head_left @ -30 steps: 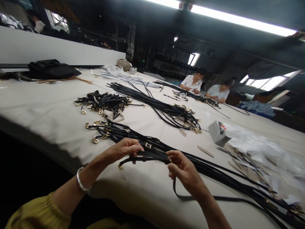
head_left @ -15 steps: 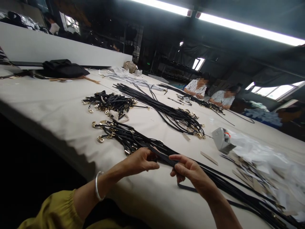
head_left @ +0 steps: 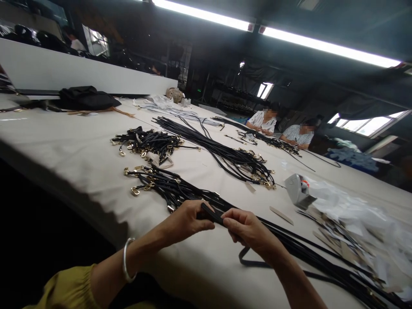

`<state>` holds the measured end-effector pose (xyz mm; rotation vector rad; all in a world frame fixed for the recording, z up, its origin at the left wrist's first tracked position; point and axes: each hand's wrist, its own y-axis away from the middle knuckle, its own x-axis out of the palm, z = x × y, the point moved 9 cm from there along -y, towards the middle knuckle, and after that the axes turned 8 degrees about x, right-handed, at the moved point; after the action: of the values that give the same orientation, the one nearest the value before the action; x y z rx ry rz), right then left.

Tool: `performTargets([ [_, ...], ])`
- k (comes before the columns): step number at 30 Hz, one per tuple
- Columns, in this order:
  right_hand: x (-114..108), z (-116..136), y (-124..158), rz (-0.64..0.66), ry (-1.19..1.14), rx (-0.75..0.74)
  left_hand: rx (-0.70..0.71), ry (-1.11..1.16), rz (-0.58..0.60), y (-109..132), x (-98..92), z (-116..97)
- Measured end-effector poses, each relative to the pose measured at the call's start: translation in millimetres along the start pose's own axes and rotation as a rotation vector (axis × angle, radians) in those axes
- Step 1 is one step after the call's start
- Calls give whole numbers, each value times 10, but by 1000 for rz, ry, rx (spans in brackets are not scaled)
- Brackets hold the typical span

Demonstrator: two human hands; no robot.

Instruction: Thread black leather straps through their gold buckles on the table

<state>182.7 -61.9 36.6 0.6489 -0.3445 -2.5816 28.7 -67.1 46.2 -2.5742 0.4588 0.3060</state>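
A black strap (head_left: 213,213) is stretched between my two hands, with a short bend of it standing up. My left hand (head_left: 188,219) has its fingers curled around the strap, with a silver bangle on the wrist. Close by on the right, my right hand (head_left: 247,226) pinches the same strap between thumb and fingers. Just behind my hands lies a long bundle of black straps (head_left: 289,240), running to the lower right. Its left end fans out into gold clasps (head_left: 135,191). Below my right hand, a loop of strap (head_left: 246,259) rests on the cloth.
On the pale table cloth (head_left: 96,150) lie a heap of short black straps (head_left: 151,141) and a second long bundle (head_left: 206,143). A grey tape dispenser (head_left: 298,191) stands near crumpled clear plastic (head_left: 347,210). Two people (head_left: 262,120) work across the table.
My right hand has closed from loosely spread fingers into a pinch on the strap and moved slightly left. The strap now bends up between my hands.
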Motion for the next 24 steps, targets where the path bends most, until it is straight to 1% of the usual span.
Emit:
performTargets([
  [1, -15, -39, 5, 5, 0, 10, -2, -35, -34, 11, -53, 13],
  [3, -51, -112, 19, 9, -6, 30, -28, -31, -68, 35, -116, 66],
  [5, -74, -158, 36, 2, 32, 43, -33, 13, -71, 51, -132, 103],
  [7, -51, -155, 50, -7, 126, 43, 3, 0, -74, 60, -131, 95],
  [9, 38, -80, 58, -3, 199, 6, 42, -60, -74, 68, -111, 72],
  [10, 104, -29, 55, 9, 198, -17, 57, -89, -76, 73, -98, 59],
  [12, 252, 58, 31, 54, 116, -41, 81, -122, -78, 84, -80, 25],
  [14, 360, 79, -21, 84, 4, -17, 92, -125, -89, 99, -93, -11],
  [17, 392, 45, -93, 75, -46, 2, 61, -67, -61, 123, -109, -31],
  [19, 360, 23, -102, 56, 7, -13, 31, -24, -35, 143, -102, -29],
  [21, 337, 4, -77, 57, 75, -7, -2, 32, -32, 165, -85, -14],
  [24, 336, 36, -7, 94, 135, 3, -43, 178, -34, 194, -16, 24],
])
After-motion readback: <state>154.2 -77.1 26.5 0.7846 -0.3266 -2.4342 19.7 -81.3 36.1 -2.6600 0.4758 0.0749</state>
